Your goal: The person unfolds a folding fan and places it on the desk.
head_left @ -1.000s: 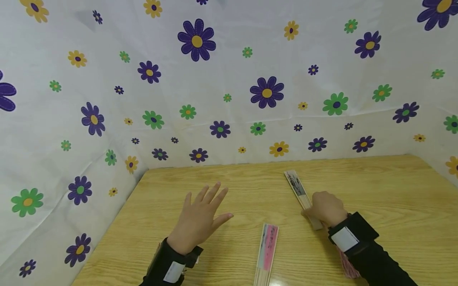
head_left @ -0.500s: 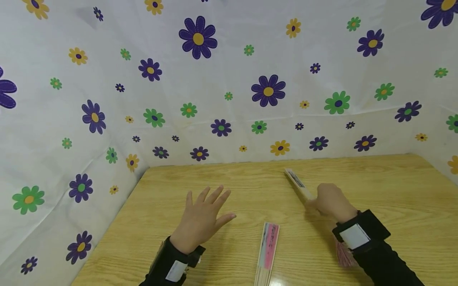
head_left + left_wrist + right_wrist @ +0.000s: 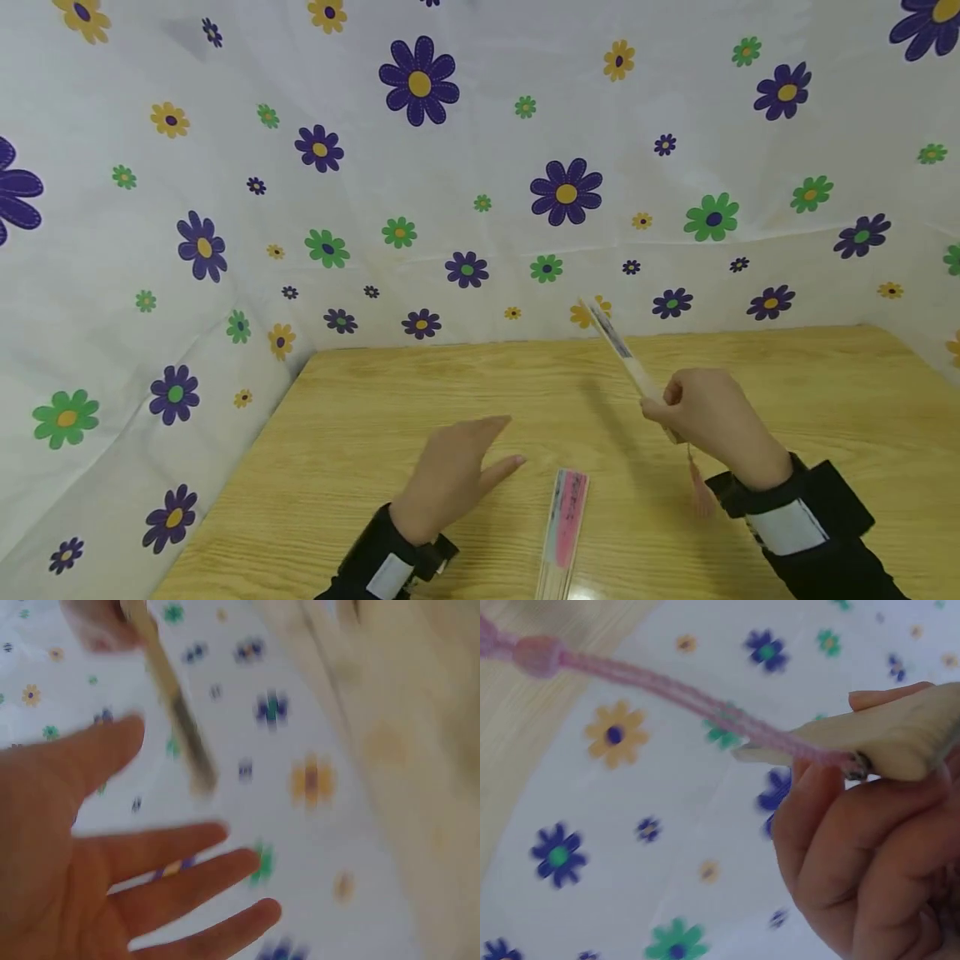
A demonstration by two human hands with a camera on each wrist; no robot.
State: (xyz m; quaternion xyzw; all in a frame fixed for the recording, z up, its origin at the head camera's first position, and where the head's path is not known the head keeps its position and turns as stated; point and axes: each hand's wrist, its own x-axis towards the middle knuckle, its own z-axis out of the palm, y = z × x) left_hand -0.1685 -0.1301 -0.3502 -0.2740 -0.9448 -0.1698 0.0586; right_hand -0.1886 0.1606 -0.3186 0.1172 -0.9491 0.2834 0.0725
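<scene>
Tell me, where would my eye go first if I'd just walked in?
Probably to the white backdrop scattered with purple, yellow and green flowers, behind the wooden table. Next, the folded fan held tilted above the table in the right hand, its pink tassel dangling below. A second folded fan, partly pink, lies at the head view's bottom edge.

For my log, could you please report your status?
Right hand grips folded fan above table. Left hand empty. Pink-and-grey fan lies on table, apparently not obstructing.

White creased sheet, printed with purple, green, yellow flowers, hangs behind yellowish wood-grain table; small glare on tabletop.
</scene>
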